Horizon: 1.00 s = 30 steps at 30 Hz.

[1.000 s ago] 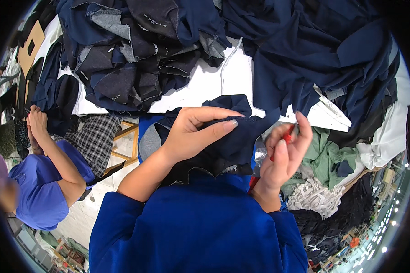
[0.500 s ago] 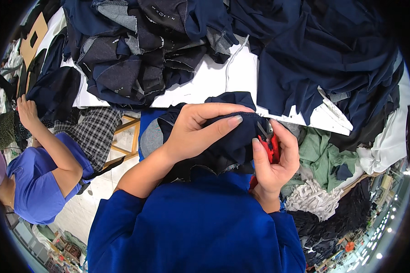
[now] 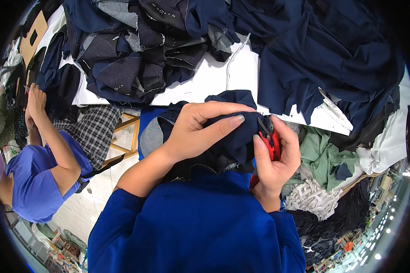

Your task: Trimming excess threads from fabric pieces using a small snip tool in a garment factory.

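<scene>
Navy cloth [image 3: 232,136] sits pinched in my left hand [image 3: 200,129]; my right hand [image 3: 278,154], open a second ago, has closed on red snips [image 3: 272,140] now at its edge, so trimming begins.

Both forearms come up from the blue-sleeved torso. Left hand [image 3: 196,132] is curled over, fingers stretched rightward and thumb underneath, pinching tight. Right hand [image 3: 278,154] sits just right of the left hand's fingertips, palm facing in, fingers wrapped in a closed grip, thumb up.
</scene>
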Available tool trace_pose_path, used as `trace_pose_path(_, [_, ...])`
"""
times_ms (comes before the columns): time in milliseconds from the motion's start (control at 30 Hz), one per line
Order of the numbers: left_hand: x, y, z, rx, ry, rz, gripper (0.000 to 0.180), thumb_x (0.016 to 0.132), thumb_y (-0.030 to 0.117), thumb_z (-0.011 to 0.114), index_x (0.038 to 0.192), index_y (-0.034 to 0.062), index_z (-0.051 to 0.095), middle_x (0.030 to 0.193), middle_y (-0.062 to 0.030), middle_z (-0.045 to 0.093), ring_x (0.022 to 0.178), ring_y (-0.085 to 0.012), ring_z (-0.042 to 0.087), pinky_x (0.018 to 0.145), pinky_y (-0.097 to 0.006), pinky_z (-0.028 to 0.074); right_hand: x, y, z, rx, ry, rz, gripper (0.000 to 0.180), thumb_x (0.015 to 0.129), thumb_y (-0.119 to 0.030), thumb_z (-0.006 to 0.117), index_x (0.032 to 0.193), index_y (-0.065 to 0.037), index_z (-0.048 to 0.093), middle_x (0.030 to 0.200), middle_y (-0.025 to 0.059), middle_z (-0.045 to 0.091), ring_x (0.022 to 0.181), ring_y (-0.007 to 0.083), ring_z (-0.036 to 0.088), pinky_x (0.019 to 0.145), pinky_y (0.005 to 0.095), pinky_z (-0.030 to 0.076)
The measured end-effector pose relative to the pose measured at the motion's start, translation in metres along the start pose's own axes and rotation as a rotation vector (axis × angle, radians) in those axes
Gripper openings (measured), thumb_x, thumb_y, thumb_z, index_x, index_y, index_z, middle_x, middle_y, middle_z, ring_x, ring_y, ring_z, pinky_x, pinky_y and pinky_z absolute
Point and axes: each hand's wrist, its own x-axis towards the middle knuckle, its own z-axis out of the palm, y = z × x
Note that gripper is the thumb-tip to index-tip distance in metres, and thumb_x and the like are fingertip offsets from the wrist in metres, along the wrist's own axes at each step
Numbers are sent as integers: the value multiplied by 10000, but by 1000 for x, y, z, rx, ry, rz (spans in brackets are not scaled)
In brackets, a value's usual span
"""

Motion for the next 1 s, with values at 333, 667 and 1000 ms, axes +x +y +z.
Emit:
trace_pose_path(333, [-2, 3, 1, 8, 12, -15, 231, 868, 61, 545, 1052, -55, 621, 991, -119, 649, 888, -137, 608, 796, -233, 465, -2, -4, 1, 28, 2, 20, 384, 691, 37, 697, 1058, 49, 585, 813, 112, 631, 691, 122, 596, 635, 200, 456])
trace_pose_path(667, [-4, 2, 2, 5, 10, 0, 231, 866, 65, 550, 1048, -56, 623, 982, -118, 651, 877, -132, 608, 783, -227, 465, -5, -5, 1, 39, 17, 37, 386, 694, 41, 696, 1063, 54, 584, 868, 127, 641, 735, 127, 609, 673, 203, 466])
trace_pose_path(1000, [-5, 1, 2, 41, 11, 8, 230, 861, 55, 555, 1050, -55, 623, 960, -113, 655, 853, -124, 608, 762, -221, 466, -5, -4, 1, 61, 14, 44, 378, 698, 42, 695, 1058, 62, 581, 899, 137, 641, 753, 130, 611, 690, 209, 471])
